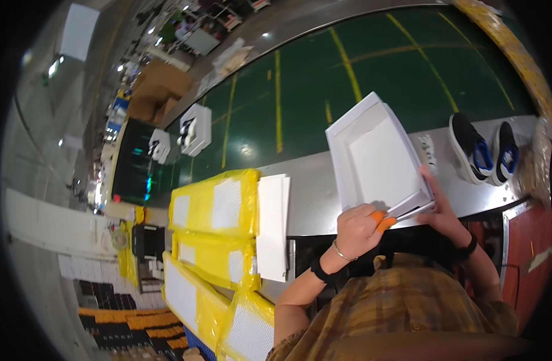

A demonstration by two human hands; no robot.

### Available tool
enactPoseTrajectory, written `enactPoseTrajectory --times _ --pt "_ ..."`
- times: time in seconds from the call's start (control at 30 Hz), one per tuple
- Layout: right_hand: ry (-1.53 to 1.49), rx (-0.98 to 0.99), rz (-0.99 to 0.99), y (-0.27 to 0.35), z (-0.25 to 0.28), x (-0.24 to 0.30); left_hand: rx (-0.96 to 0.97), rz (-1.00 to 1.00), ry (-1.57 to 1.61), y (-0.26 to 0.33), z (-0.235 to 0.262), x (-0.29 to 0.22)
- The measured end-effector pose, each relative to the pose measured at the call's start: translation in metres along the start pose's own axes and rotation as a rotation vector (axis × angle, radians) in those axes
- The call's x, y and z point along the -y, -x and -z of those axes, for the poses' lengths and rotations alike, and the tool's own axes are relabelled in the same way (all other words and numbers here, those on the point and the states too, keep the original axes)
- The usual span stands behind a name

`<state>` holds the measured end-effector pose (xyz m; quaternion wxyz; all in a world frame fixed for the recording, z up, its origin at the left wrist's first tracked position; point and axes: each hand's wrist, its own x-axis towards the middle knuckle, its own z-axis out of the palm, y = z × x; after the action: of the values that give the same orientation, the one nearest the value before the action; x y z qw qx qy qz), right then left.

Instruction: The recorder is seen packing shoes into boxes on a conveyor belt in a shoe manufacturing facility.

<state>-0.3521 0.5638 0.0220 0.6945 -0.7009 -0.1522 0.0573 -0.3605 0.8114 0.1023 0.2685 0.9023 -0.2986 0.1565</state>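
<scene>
A white open cardboard box (372,150) lies on the grey metal table edge in front of me. My left hand (359,228), with orange-tipped fingers, pinches the box's near flap at its lower edge. My right hand (440,207) grips the box's near right corner and flap. Both wrists wear black bands; the left also has a thin bracelet.
A pair of black, blue and white shoes (485,150) stands on the table to the right. A stack of flat white cardboard (272,225) lies left, beside yellow-wrapped bundles (213,207). More white boxes (196,128) ride the green conveyor belt (348,78).
</scene>
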Motion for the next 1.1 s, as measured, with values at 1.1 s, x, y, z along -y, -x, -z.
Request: enactPoseTrajectory --times 1.1 --pt "-0.392 -0.614 -0.406 0.022 0.068 -0.017 -0.322 0.553 0.118 0.03 0.089 0.043"
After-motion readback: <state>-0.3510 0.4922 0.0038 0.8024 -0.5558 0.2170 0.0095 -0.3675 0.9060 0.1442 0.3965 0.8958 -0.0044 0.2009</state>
